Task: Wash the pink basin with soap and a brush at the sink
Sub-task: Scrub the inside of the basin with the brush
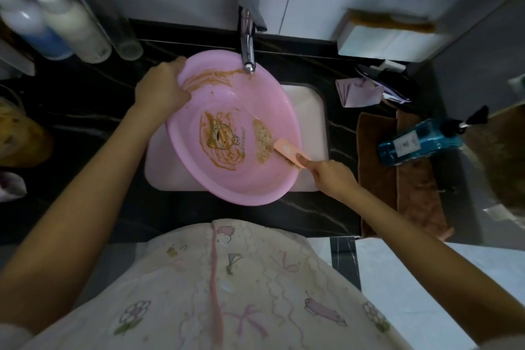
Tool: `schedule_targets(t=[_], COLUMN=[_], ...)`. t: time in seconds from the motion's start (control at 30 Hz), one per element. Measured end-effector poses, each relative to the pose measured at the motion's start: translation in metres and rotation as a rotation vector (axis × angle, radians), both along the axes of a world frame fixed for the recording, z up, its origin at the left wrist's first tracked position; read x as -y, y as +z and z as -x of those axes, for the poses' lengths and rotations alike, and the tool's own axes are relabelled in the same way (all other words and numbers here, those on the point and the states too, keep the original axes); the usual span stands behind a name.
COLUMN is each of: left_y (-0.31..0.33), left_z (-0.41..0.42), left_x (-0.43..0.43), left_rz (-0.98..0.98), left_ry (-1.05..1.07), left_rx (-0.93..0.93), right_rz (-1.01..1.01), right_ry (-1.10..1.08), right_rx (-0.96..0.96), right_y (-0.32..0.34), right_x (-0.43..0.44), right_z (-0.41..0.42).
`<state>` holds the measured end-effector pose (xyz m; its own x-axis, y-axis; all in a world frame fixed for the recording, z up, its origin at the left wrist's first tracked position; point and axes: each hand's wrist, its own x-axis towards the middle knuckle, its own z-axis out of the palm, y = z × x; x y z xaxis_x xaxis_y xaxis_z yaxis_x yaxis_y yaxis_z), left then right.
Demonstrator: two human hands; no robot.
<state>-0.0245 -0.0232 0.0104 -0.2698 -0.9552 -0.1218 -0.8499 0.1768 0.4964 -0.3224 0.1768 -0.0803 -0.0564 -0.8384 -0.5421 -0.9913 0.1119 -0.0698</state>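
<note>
The pink basin [255, 179] sits tilted over the white sink [311, 111], under the chrome tap [247, 48]. Brown streaks smear its bottom and its far left wall, and a patch of foamy grains lies to the right of the cartoon print. My left hand [162, 85] grips the basin's far left rim. My right hand [331, 176] holds the handle of a pink brush [287, 150], whose bristles press on the basin's inner right side beside the foamy patch.
A blue pump bottle [423, 140] lies on brown towels [409, 187] right of the sink. Several bottles [71, 28] stand at the far left. A white box with a brush on top [389, 37] and a folded pink cloth [358, 92] sit at the back right on the dark counter.
</note>
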Motion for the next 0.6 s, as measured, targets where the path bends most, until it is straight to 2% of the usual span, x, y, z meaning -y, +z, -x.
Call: schedule_targets(t=[0.2,0.33,0.5,0.6], left_y=[0.0,0.003,0.001,0.001], left_z=[0.001,0.004,0.002,0.003], left_x=[-0.002,-0.001,-0.001,-0.002], left_rz=[0.008,0.021,0.022,0.026], left_ry=[0.018,0.008,0.021,0.016], left_rx=[-0.003,0.011,0.009,0.017], right_rz=[-0.03,0.001,-0.017,0.026], right_ry=[0.0,-0.139,-0.055,-0.07], right_rx=[0.042,0.097,-0.003,-0.074], right_y=[0.003,0.001,0.007,0.01], right_x=[-0.002,0.019,-0.001,0.015], right_z=[-0.002,0.001,-0.011,-0.009])
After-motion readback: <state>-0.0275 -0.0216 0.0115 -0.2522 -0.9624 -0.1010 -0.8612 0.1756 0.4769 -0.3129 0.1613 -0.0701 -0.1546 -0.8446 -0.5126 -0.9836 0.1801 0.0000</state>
